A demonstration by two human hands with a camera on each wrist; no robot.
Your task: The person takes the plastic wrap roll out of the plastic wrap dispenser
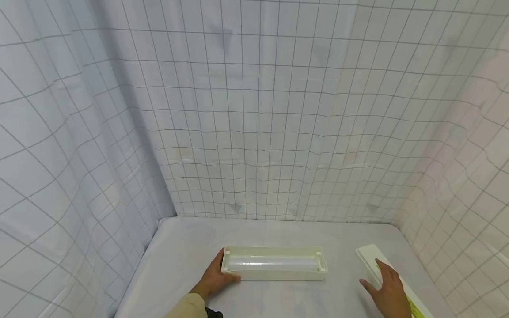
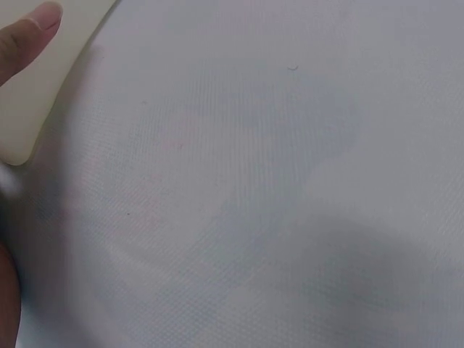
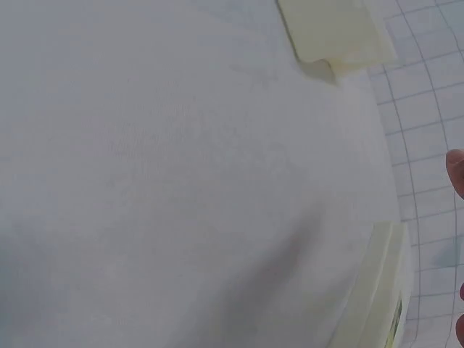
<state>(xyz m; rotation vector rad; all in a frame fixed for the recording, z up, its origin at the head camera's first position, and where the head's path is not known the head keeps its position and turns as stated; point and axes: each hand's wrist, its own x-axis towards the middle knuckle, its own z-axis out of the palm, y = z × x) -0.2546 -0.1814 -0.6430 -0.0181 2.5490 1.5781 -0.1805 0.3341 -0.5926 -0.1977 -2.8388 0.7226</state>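
A long cream plastic-wrap dispenser box (image 1: pixel 282 276) stands lidless on the table, with a clear, shiny roll of film (image 1: pixel 274 263) lying in it. My left hand (image 1: pixel 214 277) grips its left end, thumb along the front wall and fingers round the back corner. In the left wrist view the thumb (image 2: pixel 30 38) lies against the cream wall. To the right, the long cream lid (image 1: pixel 370 254) with a yellow-green label lies slantwise. Over it, my right hand (image 1: pixel 387 289) is spread, thumb and fingers wide apart. The right wrist view shows the lid's end (image 3: pixel 373 290) near the fingertips (image 3: pixel 456 170).
A white cloth covers the table (image 1: pixel 191 238). White sheets with a dark grid hang behind it (image 1: pixel 246 145) and along both sides. Between box and lid is a stretch of table. A dark wrist strap (image 1: pixel 214 313) shows by the left sleeve.
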